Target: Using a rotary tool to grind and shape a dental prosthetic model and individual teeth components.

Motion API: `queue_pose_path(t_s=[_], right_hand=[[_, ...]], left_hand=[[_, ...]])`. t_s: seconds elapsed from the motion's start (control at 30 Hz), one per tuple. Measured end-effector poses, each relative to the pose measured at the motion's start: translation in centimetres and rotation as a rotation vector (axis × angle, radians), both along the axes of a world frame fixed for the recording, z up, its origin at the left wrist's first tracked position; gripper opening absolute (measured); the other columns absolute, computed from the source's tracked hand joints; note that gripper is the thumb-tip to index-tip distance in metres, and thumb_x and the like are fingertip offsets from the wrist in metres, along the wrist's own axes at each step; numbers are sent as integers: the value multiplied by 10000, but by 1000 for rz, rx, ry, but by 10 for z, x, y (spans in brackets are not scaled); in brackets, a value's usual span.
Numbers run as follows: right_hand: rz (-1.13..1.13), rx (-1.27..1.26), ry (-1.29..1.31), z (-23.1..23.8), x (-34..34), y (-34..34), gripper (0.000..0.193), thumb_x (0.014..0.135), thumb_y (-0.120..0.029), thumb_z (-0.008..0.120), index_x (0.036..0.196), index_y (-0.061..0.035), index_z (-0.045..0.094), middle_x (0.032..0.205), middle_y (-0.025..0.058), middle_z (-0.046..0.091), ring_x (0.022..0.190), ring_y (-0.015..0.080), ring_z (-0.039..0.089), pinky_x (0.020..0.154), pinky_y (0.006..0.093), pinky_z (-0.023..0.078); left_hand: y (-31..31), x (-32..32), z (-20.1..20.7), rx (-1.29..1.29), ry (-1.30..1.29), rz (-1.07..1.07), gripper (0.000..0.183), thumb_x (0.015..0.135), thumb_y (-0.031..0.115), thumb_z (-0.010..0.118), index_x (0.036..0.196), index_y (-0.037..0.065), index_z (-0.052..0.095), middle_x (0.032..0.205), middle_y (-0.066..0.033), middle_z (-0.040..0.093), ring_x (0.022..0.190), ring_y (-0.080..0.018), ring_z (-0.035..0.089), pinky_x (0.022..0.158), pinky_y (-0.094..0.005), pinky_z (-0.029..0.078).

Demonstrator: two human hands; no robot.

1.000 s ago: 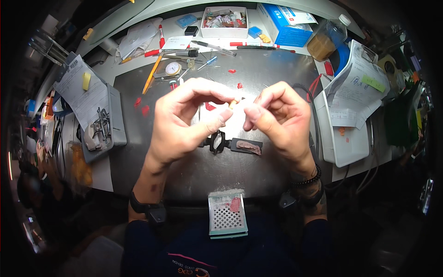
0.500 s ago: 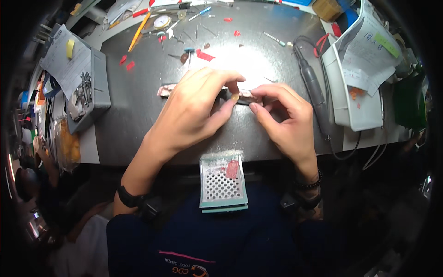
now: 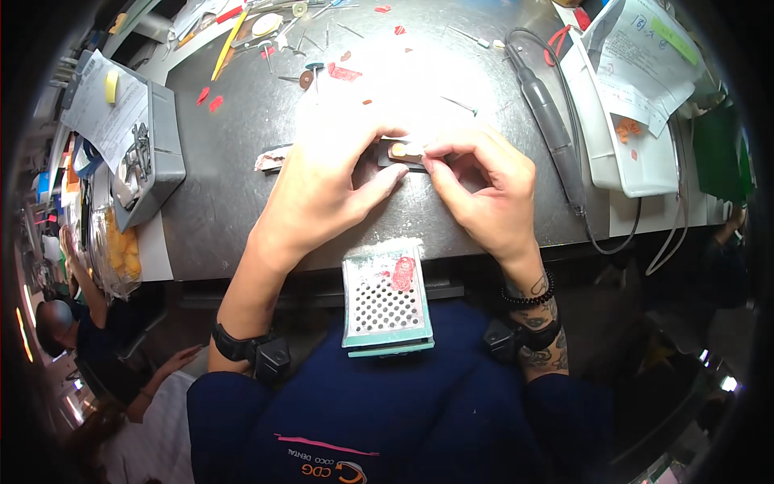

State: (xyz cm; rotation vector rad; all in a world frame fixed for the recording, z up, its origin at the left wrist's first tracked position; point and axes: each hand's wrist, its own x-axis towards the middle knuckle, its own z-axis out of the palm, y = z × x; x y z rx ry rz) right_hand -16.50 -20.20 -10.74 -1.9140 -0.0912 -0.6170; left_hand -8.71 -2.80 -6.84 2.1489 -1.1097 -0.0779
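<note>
A small dental model (image 3: pixel 411 152), pale on a black base, lies on the dark bench between my hands. A yellowish, tooth-sized piece (image 3: pixel 397 151) sits at its left end. My right hand (image 3: pixel 492 177) is closed, thumb and index finger pinching the model's right end. Around the left end, my left hand (image 3: pixel 322 185) arches with index finger and thumb apart; the thumb tip is near the base, and whether it touches I cannot tell. Its other fingers are hidden. Beyond the left hand a second pinkish-white piece (image 3: pixel 272 159) pokes out.
A perforated tray (image 3: pixel 347 310) with white powder and a red scrap juts from the bench edge. A corded handpiece (image 3: pixel 548 133) lies right, beside a white bin (image 3: pixel 645 181). A grey bin (image 3: pixel 165 153) stands left. Rotary tools, red scraps and a yellow pencil (image 3: pixel 230 44) lie farther back.
My left thumb and index finger have parted from the yellowish piece, which now shows on the model. My right hand keeps its pinch. The whole view has shifted slightly.
</note>
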Motion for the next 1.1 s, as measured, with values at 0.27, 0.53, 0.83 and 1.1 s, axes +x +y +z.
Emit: queue_pose_path(t_s=[0.27, 0.53, 0.83, 1.1], right_hand=[[1, 9, 23, 1, 1, 0, 172, 719, 51, 671, 861, -46, 664, 813, 40, 631, 579, 85, 560, 514, 212, 452], [44, -31, 69, 3, -2, -3, 205, 744, 39, 690, 930, -46, 677, 881, 40, 657, 658, 84, 577, 571, 204, 457], [190, 65, 47, 29, -24, -13, 426, 714, -35, 755, 1111, 10, 605, 964, 135, 642, 808, 198, 640, 701, 308, 518], [291, 315, 68, 56, -39, -16, 567, 697, -72, 826, 1153, 115, 544, 984, 134, 639, 886, 141, 616, 788, 258, 492]], left_hand=[[-2, 3, -3, -76, 21, -10, 198, 748, 46, 727, 930, 18, 654, 953, -116, 658, 944, -262, 640, 840, -333, 487], [-8, -6, 3, 66, -118, 61, 160, 779, 37, 691, 931, 18, 645, 891, -106, 653, 888, -284, 642, 798, -334, 486], [2, -12, 38, -75, 396, 44, 293, 800, 22, 674, 1089, 7, 626, 891, -75, 668, 791, -129, 609, 747, -243, 458], [5, -23, 57, -177, 520, -116, 640, 622, 82, 867, 1166, -35, 550, 1007, -80, 625, 882, -117, 568, 781, -262, 459]])
